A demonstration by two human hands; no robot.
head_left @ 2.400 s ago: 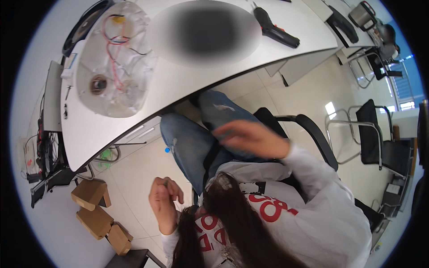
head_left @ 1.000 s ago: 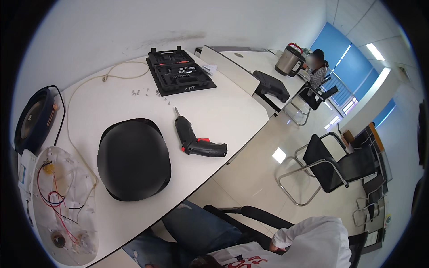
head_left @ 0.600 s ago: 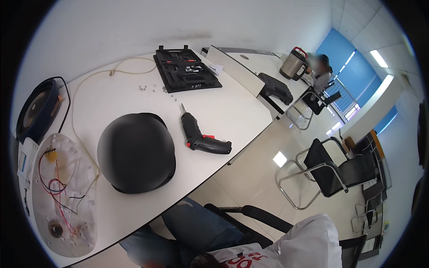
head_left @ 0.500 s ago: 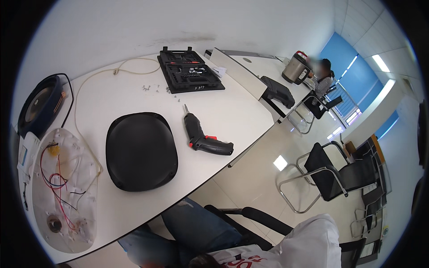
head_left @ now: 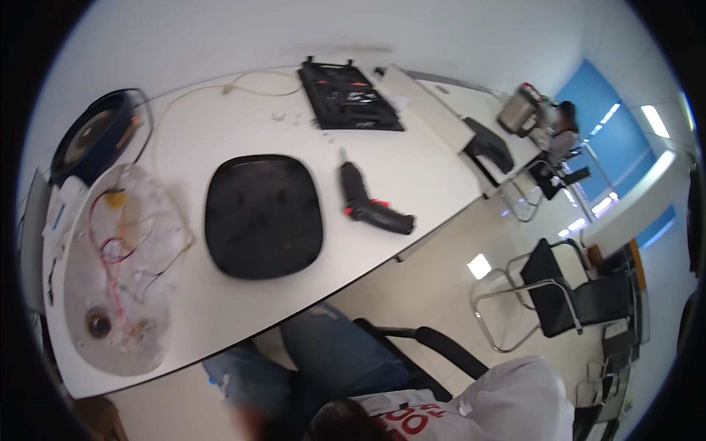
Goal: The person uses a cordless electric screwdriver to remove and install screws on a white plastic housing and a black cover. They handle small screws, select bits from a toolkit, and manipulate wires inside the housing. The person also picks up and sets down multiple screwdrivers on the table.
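A blurred patch [head_left: 248, 420] at the lower edge, beside my jeans, may be part of my left hand; its fingers cannot be made out. My right hand is not visible. On the white table [head_left: 213, 316] lies a black, rounded-square, shallow panel or tray [head_left: 265, 217]. Right of it rests a black cordless screwdriver [head_left: 357, 192] with red buttons, its bit pointing to the far side. To the left sits a long pale oval housing [head_left: 79, 283] with red and dark wires and a round part inside. No hand touches any of these.
An open black tool case [head_left: 312, 99] and loose small screws [head_left: 278, 117] are at the back. A dark blue round-ended appliance part [head_left: 88, 136] and a cable stand back left. Beyond the table are a chair [head_left: 548, 287], a second desk with a metal cooker [head_left: 519, 109], and a seated person.
The whole view has shifted, so the table and its things appear farther right and higher. The blurred patch at the lower edge shows more. Things on the table keep their places.
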